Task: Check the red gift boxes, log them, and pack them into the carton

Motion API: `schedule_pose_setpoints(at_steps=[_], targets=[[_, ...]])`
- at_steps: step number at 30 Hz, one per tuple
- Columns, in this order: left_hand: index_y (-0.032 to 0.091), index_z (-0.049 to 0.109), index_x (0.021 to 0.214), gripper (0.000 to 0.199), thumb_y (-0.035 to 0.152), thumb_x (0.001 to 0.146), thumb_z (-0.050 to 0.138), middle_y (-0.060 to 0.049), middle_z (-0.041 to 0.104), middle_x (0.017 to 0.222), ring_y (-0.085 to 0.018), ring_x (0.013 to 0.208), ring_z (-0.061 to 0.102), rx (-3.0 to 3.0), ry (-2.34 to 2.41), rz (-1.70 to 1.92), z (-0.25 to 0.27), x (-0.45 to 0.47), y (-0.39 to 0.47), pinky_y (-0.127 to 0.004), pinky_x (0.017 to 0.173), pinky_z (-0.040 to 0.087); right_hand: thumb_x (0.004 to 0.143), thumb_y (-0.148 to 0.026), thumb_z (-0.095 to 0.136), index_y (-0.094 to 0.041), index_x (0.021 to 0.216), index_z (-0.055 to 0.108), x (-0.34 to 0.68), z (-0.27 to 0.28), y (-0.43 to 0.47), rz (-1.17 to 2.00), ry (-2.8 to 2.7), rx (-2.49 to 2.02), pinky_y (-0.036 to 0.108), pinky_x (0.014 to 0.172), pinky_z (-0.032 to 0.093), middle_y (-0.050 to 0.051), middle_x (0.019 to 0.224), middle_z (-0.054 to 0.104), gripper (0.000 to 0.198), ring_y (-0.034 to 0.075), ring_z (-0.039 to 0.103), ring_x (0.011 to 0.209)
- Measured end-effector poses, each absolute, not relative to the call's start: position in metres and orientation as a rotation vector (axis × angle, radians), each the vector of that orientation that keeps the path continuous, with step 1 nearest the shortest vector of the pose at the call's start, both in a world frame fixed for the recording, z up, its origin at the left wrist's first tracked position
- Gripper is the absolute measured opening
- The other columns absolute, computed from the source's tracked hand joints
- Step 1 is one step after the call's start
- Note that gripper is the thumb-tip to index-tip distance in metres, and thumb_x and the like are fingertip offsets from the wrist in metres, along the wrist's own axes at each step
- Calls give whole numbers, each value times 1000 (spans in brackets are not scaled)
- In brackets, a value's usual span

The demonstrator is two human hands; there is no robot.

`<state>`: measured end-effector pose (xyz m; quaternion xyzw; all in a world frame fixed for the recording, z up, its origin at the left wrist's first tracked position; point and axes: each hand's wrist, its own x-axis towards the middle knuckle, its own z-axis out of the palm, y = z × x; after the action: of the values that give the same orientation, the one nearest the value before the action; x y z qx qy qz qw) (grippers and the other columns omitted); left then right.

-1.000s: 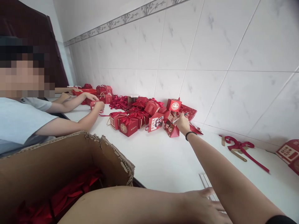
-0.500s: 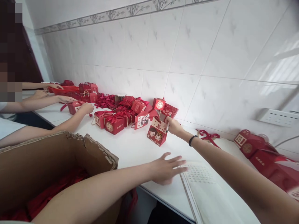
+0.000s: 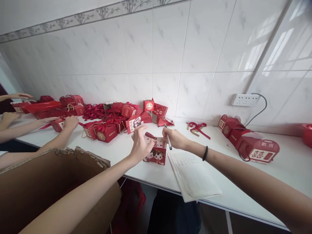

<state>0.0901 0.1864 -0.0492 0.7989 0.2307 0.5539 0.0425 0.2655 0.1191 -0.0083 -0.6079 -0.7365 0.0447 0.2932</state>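
Note:
A red and cream candy box (image 3: 156, 156) with cartoon figures and Chinese characters stands on the table in front of me. My right hand (image 3: 175, 138) is closed around a pen (image 3: 169, 141), its fingertips at the box's upper right corner. At the box's left side is my left hand (image 3: 140, 145), fingers bent but apart; it covers part of the box, and I cannot tell if it touches. An open notebook (image 3: 197, 175) with handwriting lies just right of the box.
A pile of red boxes and ribbons (image 3: 107, 132) lies to the left. An open cardboard carton (image 3: 97, 182) stands at the table's front left. Other people's hands (image 3: 70, 123) handle red boxes farther left. More boxes (image 3: 262, 151) sit right, near a power strip (image 3: 245, 99).
My left hand has moved from the notebook's edge up to the box. The box has come nearer with my right hand, and the view has turned right.

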Motion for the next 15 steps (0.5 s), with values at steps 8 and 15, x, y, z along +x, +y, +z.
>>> schedule_pose_setpoints(at_steps=[8,15], targets=[[18,52,89,19,35,82,49,-4,57,92,-15,84,57,2208,584,1098,-47,66,165,-25,68,49,77,-7,62,-19,70,45,260,-5,78,308,-2062,-1404,21,55,36,-5,63,54,21,11,51,56],[17,57,81,19,31,87,46,-2,54,83,-12,79,56,2230,558,1132,-45,71,145,-20,61,49,89,-20,49,-20,104,50,227,-61,49,-267,-1509,-1313,41,88,47,9,96,62,15,26,53,112]])
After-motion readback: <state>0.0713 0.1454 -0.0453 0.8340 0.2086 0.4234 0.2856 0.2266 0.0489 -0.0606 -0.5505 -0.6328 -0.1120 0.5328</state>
